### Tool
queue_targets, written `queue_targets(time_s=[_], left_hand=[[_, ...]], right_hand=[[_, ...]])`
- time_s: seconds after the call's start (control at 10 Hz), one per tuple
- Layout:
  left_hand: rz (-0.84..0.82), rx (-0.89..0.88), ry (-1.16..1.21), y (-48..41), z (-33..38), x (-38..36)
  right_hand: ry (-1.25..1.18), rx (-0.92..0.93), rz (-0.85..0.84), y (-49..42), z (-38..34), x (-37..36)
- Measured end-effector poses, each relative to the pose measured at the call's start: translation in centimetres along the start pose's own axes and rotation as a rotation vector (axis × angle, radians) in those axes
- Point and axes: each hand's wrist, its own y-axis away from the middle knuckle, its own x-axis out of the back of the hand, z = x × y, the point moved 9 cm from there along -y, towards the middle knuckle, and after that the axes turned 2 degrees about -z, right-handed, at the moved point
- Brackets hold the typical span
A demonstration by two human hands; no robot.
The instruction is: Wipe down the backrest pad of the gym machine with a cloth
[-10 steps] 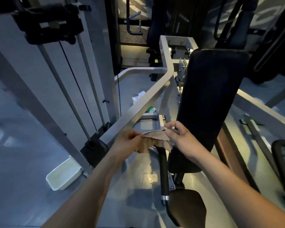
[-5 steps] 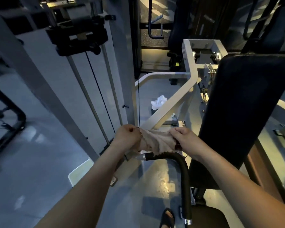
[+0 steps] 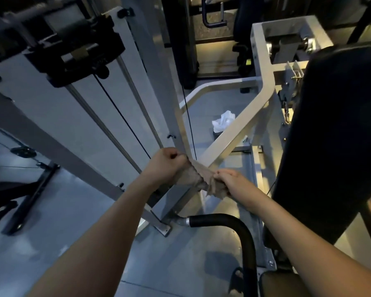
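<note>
Weight-stack tower [image 3: 58, 116], pale grey with guide rods and a thin black cable [image 3: 124, 118], is occupying the whole left half of the frame, with a black pulley block [image 3: 77, 46] sitting at its upper left. Backrest pad [image 3: 334, 136], black and upholstered, is standing tilted along the right edge of the frame, well apart from both hands and with nothing touching it. Angled steel frame arm [image 3: 234, 138], light grey, is running from the upper right down to the centre, passing just behind the hands. Curved black padded handle [image 3: 242, 230] is arching across the lower centre, below the hands. Left hand [image 3: 165, 163], at the centre of the frame, is closing into a fist around one end of the cloth [image 3: 198, 179]. Right hand [image 3: 234, 183], just right of centre, is curling its fingers round the other end. The cloth, beige and crumpled, is stretching between the two fists in mid-air, left of the pad. White crumpled wad [image 3: 223, 122] is lying on the grey floor [image 3: 51, 243] above centre, behind the frame arm.
</note>
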Motion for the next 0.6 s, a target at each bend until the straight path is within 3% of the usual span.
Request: queue_targets(time_s=[0.2, 0.4, 0.6], left_hand=[[0.046, 0.158, -0.117, -3.9, -2.6, -0.6], [-0.182, 0.087, -0.250, -3.4, -4.1, -5.9], [-0.179, 0.003, -0.290, -4.0, -4.1, -5.7]], right_hand=[[0.110, -0.154, 0.104, -3.9, 3.2, 0.6], [0.222, -0.117, 0.047, -4.1, 4.4, 0.6], [0.275, -0.157, 0.148, -4.1, 5.5, 2.8]])
